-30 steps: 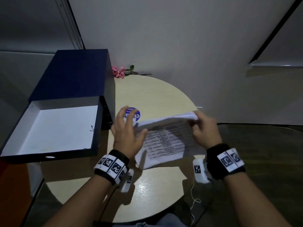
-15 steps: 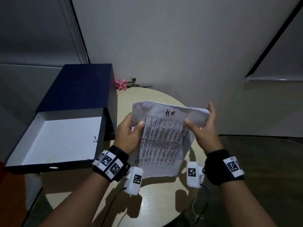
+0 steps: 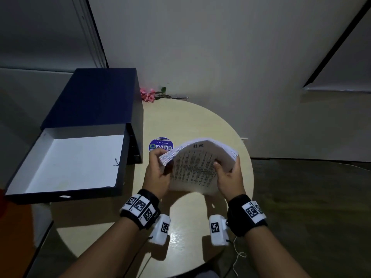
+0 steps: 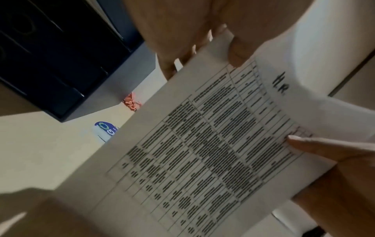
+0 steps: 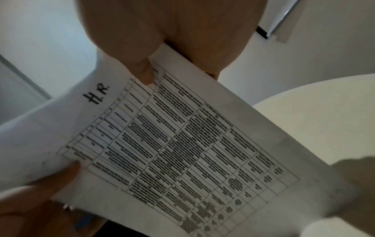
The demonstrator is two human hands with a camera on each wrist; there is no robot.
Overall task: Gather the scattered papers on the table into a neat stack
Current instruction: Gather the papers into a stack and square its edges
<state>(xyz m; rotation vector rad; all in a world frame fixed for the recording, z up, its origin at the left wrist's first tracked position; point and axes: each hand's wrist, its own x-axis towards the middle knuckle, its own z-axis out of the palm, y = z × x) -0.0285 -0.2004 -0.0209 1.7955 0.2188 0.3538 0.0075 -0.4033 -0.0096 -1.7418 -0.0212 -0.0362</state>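
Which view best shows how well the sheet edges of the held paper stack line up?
The head view: the paper stack bows between left hand and right hand, its left edges fanned unevenly. Both wrist views show only the top printed sheet, blurred, with no edges.

The papers (image 3: pixel 197 165) are white, printed with a black-lined table of dark text and a black handwritten "H.R." at the top. The round counter (image 3: pixel 192 125) is pale beige with a blue-and-white sticker (image 3: pixel 160 144). The box (image 3: pixel 94 101) is navy outside, white inside. Pink flowers (image 3: pixel 147 95) lie at the counter's upper edge.
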